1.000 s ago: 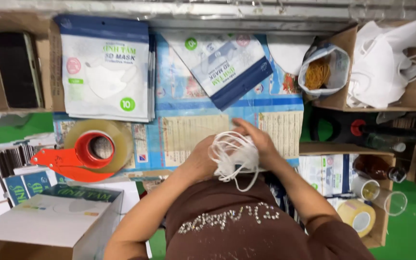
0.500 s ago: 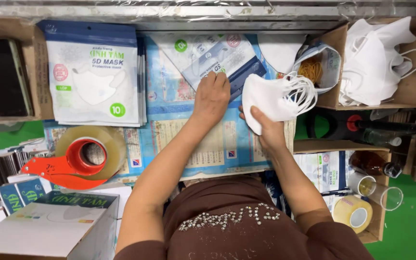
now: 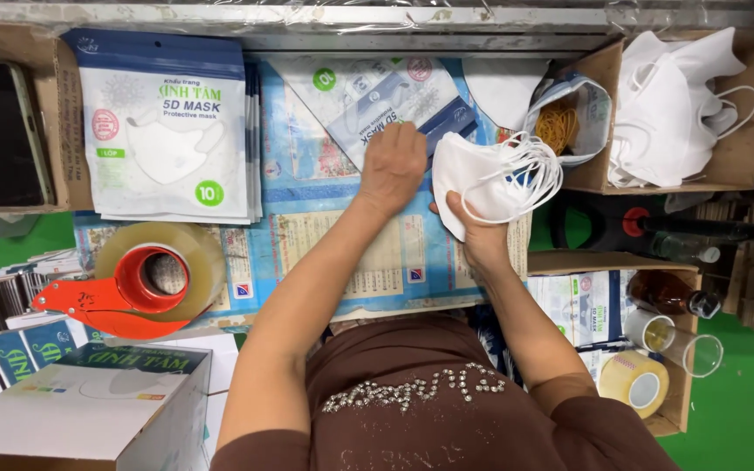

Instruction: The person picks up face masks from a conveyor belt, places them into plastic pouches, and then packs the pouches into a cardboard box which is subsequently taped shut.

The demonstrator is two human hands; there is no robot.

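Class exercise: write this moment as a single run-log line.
left hand: on flat mask pouch | right hand: holds stack of white masks | nearby: tape dispenser, box of loose masks

Left hand (image 3: 392, 166) rests on the loose pouch (image 3: 383, 98) at table centre; right hand (image 3: 482, 228) just right of it, gripping the mask bundle (image 3: 492, 177). Pouch stack (image 3: 166, 131) lies far left, tape dispenser (image 3: 137, 281) nearer the person below it. Box of masks (image 3: 674, 109) sits far right, rubber-band bag (image 3: 566, 122) between box and bundle.
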